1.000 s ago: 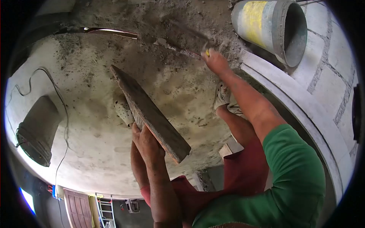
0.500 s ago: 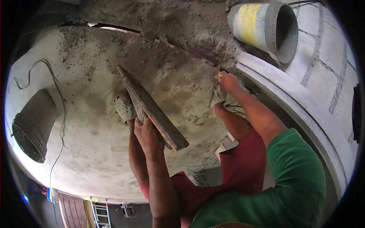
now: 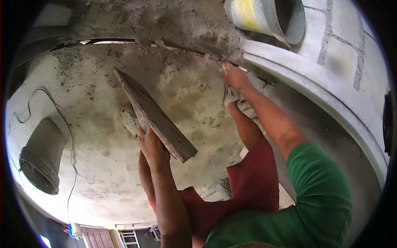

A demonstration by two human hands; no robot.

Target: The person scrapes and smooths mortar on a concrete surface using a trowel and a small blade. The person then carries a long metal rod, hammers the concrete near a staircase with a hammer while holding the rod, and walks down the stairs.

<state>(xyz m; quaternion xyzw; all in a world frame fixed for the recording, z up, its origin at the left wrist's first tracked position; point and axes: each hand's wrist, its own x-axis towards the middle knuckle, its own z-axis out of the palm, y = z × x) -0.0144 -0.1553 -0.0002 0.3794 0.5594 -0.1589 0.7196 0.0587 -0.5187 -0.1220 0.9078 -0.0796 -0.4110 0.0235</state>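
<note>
Board (image 3: 159, 122) near nine o'clock, tool (image 3: 224, 66) toward one

The left hand's (image 3: 151, 144) grip is closed beneath the board, holding it; the board tilts, its long edges running from about half past ten to half past four; the right hand (image 3: 235, 77) wraps the tool's yellow-marked handle, the far end blurred; mottled floor (image 3: 194, 99) spreads between board and right hand, setting them well apart; a pale ledge (image 3: 314, 87) curves from one o'clock almost to four, its near end close beside the right hand; a yellow-banded bucket (image 3: 248, 15) sits just past it at one o'clock; a grey bucket (image 3: 49, 138) is between eight and nine, a cable (image 3: 73, 142) strung beside it.
</note>
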